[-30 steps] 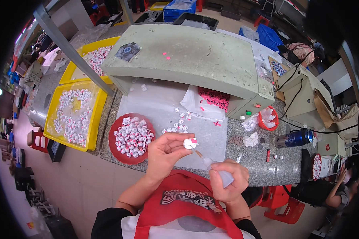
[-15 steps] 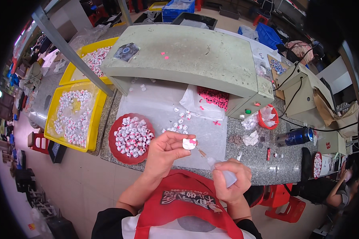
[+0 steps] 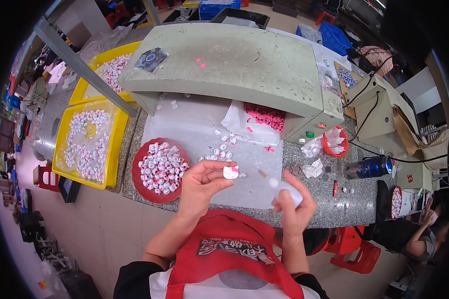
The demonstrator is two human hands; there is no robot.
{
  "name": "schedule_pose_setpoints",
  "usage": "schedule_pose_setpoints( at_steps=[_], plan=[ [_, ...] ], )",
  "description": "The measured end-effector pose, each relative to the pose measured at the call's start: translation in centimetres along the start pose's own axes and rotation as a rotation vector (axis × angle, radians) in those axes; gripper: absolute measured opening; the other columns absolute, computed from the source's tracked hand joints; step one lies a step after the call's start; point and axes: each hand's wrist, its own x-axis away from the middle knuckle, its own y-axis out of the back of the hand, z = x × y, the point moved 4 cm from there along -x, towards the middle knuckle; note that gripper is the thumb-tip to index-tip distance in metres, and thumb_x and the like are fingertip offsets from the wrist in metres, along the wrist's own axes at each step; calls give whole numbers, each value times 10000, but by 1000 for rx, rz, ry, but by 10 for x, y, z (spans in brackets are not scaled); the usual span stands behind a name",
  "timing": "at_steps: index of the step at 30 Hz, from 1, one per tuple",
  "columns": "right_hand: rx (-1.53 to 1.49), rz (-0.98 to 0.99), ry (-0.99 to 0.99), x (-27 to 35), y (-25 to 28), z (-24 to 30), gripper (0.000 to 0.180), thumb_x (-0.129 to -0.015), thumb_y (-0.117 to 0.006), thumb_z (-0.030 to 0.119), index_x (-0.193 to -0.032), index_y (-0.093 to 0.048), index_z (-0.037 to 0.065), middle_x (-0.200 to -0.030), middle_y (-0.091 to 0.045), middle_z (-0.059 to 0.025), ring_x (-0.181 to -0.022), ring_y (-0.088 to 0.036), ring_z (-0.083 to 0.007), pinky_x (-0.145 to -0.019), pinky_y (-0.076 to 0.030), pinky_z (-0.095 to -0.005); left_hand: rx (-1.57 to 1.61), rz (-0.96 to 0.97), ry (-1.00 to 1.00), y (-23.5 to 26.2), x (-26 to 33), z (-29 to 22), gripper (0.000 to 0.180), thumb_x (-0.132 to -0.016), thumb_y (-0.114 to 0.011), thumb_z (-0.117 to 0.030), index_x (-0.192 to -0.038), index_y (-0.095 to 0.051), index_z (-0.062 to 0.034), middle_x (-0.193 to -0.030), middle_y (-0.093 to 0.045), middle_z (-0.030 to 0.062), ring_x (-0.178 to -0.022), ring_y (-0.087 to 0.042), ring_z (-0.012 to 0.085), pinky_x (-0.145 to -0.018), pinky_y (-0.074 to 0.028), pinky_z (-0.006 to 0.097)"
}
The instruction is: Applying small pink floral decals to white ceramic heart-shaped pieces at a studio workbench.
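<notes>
Between the thumb and fingers of my left hand (image 3: pixel 202 185) is a small white piece with a pink spot (image 3: pixel 231 172). My right hand (image 3: pixel 295 203) grips a translucent squeeze bottle with a thin tip (image 3: pixel 287 193), slightly blurred, its tip pointing up and left toward the white piece but apart from it. A red scalloped plate (image 3: pixel 140 185) heaped with small white and pink pieces (image 3: pixel 163 167) stands left of my left hand. Several loose white pieces (image 3: pixel 223 147) lie on the white sheet (image 3: pixel 194 119) beyond my hands.
A grey-green metal hood (image 3: pixel 224 65) spans the bench over pink pieces (image 3: pixel 264 117). Yellow trays (image 3: pixel 115 159) of white pieces stand left, beside a metal post (image 3: pixel 82 67). At right are a red cup (image 3: pixel 336 142), crumpled tissue (image 3: pixel 313 168) and a blue bottle (image 3: pixel 368 168). Another person sits far right.
The squeeze bottle has drawn back from the white piece, moving up and right with my right hand, whose fingers have loosened. My left hand still holds the piece, shifted slightly left.
</notes>
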Motion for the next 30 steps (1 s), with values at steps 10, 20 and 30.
schedule_pose_setpoints(
  at_steps=[10, 20, 30],
  plan=[
    [730, -182, -77, -141, 33, -236, 214, -670, -645, 134, -855, -586, 43, -791, -609, -159, -659, -610, -265, -595, -493, -354, -49, -63, 142, 5, -19, 37, 308, -684, -566, 147, -963, -534, 19, -995, -595, 148, -885, -603, 207, -754, -488, 265],
    [1121, -41, 23, -135, 43, -254, 276, -689, -636, 274, -801, -629, 22, -790, -598, -204, -730, -588, -361, -676, -472, -421, -15, -95, 153, 10, -16, 44, 305, -682, -577, 142, -960, -530, 25, -973, -598, 141, -870, -609, 214, -756, -488, 279],
    [-59, 187, -323, -33, 4, -61, 98, -747, -587, 29, -813, -598, -42, -718, -591, -80, -563, -555, -108, -493, -458, -217, -171, -31, 31, -12, 5, 34, 295, -718, -587, 109, -998, -523, 42, -976, -597, 145, -840, -612, 178, -721, -499, 248]
  ],
)
